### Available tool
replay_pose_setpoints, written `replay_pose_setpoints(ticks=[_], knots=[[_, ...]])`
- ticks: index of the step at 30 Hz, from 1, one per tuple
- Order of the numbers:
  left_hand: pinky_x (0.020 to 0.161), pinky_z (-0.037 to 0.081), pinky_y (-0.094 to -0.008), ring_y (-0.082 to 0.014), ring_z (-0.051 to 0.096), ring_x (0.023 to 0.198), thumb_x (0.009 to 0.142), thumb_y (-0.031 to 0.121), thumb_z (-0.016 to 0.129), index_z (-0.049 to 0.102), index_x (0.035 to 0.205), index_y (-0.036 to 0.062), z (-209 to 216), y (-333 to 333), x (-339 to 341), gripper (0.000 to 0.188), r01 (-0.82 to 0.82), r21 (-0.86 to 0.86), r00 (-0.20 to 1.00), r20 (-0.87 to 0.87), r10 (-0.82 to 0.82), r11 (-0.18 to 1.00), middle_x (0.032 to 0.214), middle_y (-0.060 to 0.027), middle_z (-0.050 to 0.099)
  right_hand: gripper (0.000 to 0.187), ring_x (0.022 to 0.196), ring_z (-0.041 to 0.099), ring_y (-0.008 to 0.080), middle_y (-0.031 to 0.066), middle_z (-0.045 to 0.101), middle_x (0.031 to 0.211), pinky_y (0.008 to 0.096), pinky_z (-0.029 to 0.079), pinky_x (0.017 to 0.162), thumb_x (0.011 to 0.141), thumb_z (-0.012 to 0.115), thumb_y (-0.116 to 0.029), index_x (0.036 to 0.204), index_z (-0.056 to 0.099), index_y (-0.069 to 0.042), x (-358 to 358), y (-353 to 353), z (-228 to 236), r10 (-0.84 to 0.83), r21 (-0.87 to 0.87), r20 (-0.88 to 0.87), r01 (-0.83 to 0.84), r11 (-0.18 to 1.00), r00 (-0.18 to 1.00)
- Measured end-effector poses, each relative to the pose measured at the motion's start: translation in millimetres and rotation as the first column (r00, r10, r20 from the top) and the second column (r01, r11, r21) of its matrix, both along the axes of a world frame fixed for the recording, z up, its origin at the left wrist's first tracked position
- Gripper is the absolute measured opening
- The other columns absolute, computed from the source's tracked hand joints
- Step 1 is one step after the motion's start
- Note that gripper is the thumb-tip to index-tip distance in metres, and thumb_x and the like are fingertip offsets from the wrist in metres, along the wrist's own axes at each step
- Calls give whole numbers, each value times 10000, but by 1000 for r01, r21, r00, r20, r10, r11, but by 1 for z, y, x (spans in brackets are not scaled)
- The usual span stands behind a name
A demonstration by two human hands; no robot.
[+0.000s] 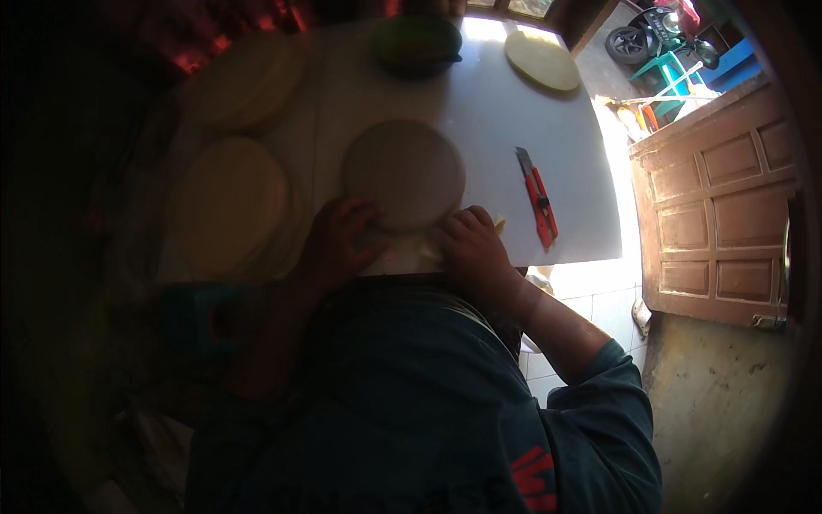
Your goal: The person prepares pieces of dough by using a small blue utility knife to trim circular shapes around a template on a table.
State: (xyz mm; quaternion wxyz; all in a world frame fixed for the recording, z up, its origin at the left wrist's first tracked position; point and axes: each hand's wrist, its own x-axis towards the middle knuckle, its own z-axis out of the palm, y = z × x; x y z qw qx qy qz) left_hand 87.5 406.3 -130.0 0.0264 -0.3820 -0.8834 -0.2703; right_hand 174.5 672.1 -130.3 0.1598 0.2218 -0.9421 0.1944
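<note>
In front of me on the pale tabletop lies a flat round disc (404, 174), greyish in the shade. My left hand (336, 242) grips its near left rim with curved fingers, the thumb lower down. At the near right rim, my right hand (472, 246) is closed with its fingers curled under; what they hold is hidden. A small yellowish scrap (500, 225) pokes out beside my right knuckles. To the right lies a red utility knife (541, 201) with its blade out.
Round, pale yellowish discs stand in a near-left stack (231, 206) and a far-left stack (244, 86). Another disc (543, 62) sits at the table's far right corner. A dark green rounded object (417, 44) is at the back. Beyond the right edge is a brown panelled door (719, 201).
</note>
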Motion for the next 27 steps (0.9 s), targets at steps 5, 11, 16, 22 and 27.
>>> replay_pose_setpoints(ticks=[5,11,16,22,27], knots=[[1073,450,-467,-342,539,1253,779,315,822,661,1246,114,0,-4,0,534,-7,4,1000,10,7,1000,1324,-114,586,207,1014,568,248,68,611,993,419,428,930,812,719,-232,954,671,-89,-4,-3,-2,18,34,-8,-18,999,1000],[1118,411,-475,-349,523,1289,774,274,841,653,1271,113,-16,-4,-4,556,1,8,1000,-3,-1,1000,1334,-123,596,213,1058,601,262,87,651,1045,421,437,964,792,747,-196,963,695,-81,10,5,2,-31,-70,57,34,997,998],[1121,401,-481,-358,511,1302,797,279,818,648,1280,119,-23,-8,-15,537,20,17,1000,20,-21,1000,1366,-131,587,277,1088,625,309,119,668,1113,431,468,973,794,761,-152,1048,711,-54,33,53,26,-226,-223,118,247,943,967],[1142,384,-486,-376,476,1339,813,305,810,614,1345,110,-11,19,-33,600,-2,-26,1000,-7,2,1000,1440,-158,527,349,1084,629,353,173,659,1136,461,501,935,848,737,-192,1140,696,-7,21,116,2,-697,-185,138,710,680,704],[1201,334,-469,-363,369,1453,818,320,810,556,1433,157,-11,30,-35,685,-44,-130,994,98,57,990,1540,-161,421,454,1089,631,368,178,657,1160,484,491,947,842,758,-256,1218,684,-12,7,121,-9,-773,-37,186,790,611,607]])
